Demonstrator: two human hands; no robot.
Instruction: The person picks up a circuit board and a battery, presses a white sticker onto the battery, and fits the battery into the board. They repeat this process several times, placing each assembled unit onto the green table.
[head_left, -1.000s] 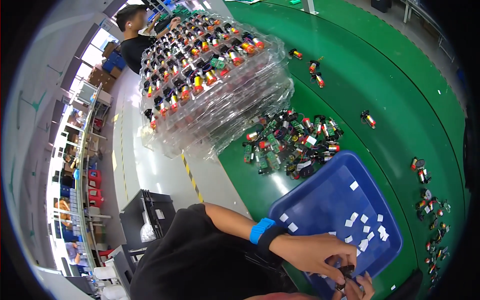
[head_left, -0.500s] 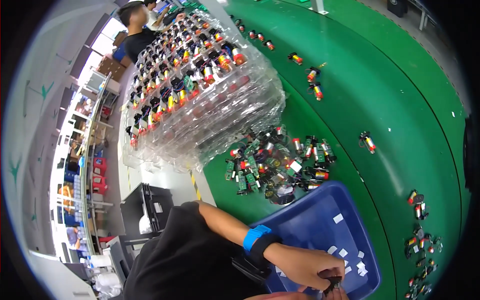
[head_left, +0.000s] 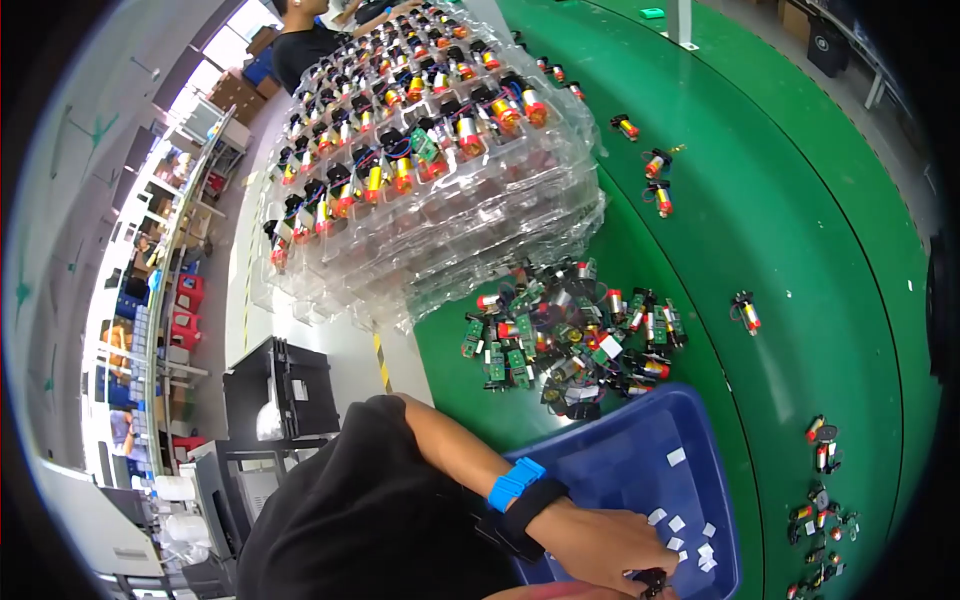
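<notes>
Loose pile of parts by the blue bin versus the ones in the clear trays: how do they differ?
The loose pile lies jumbled on the green belt, pieces overlapping at random angles; the parts in the clear trays sit in ordered rows, one per pocket. The pile lies just beyond the blue bin; the trays are stacked farther off. Both hold small cylinders with wires and green boards.

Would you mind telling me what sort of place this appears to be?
Most likely an electronics assembly line: a long green conveyor belt, stacked clear plastic trays of small yellow-and-red motor parts, and a loose pile of green circuit boards with motors beside a blue plastic bin.
</notes>
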